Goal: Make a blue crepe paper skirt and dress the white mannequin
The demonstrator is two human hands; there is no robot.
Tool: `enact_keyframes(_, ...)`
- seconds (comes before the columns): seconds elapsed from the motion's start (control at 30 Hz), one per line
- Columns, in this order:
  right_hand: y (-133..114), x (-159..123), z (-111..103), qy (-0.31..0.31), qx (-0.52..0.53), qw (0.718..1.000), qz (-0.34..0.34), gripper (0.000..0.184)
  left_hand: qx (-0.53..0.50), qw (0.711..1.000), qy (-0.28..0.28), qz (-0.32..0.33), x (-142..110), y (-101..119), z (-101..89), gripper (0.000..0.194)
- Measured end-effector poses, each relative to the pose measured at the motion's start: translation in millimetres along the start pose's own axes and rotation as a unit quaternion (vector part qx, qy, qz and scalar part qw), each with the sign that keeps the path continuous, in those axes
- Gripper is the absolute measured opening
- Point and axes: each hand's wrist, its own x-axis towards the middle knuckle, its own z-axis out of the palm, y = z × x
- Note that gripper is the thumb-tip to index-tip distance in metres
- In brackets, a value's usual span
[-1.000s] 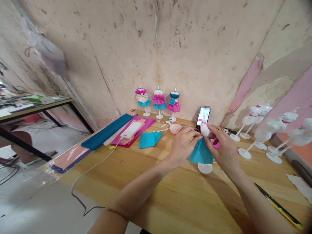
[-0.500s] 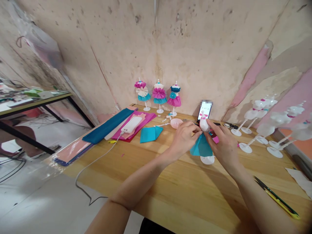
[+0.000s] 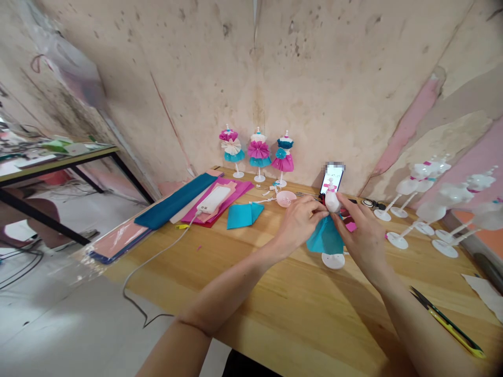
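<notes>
A small white dress-form mannequin (image 3: pixel 332 201) with a pink band at its top stands on a round white base (image 3: pixel 332 261). Turquoise crepe paper (image 3: pixel 325 236) hangs from its waist like a skirt. My left hand (image 3: pixel 301 225) pinches the paper's upper edge at the left of the waist. On the other side, my right hand (image 3: pixel 361 233) has its fingers closed against the mannequin and the paper. Exactly how the right fingertips grip is partly hidden. A magenta scrap (image 3: pixel 349 224) shows beside the right fingers. Behind the mannequin leans a lit phone (image 3: pixel 333 173).
Three dressed mannequins (image 3: pixel 258 152) stand by the wall, several bare ones (image 3: pixel 428 201) at right. A pink bowl (image 3: pixel 286 198), folded turquoise paper (image 3: pixel 244 215), a white power bank (image 3: pixel 212 199) with cable, and paper sheets (image 3: pixel 176 201) lie left. Yellow-handled snips (image 3: pixel 451 324) lie front right.
The view has shifted slightly. Both hands stay at the mannequin's waist with the turquoise paper, almost unmoved; the mannequin's base sits a little further left beneath the paper.
</notes>
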Motion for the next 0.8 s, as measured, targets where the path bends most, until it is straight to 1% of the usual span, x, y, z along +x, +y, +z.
enact_keyframes(0.23,0.3,-1.6,2.3,0.005,-0.012,1.0,-0.016,0.042,-0.006,1.0,-0.005,-0.011,0.4,-1.0,-0.7,0.013)
enact_keyframes(0.43,1.2,-3.6,7.8,0.026,-0.039,0.998,-0.038,0.043,-0.028,0.999,-0.002,-0.042,0.3,-0.5,0.1,0.011)
enact_keyframes(0.63,2.4,-3.2,6.3,0.015,-0.031,0.999,-0.018,0.043,-0.047,0.998,0.002,-0.049,1.0,-1.2,3.2,0.01)
enact_keyframes(0.8,1.7,-2.1,3.6,0.011,-0.012,1.0,-0.005,0.043,-0.054,0.998,-0.001,-0.036,1.8,-2.8,2.5,0.01)
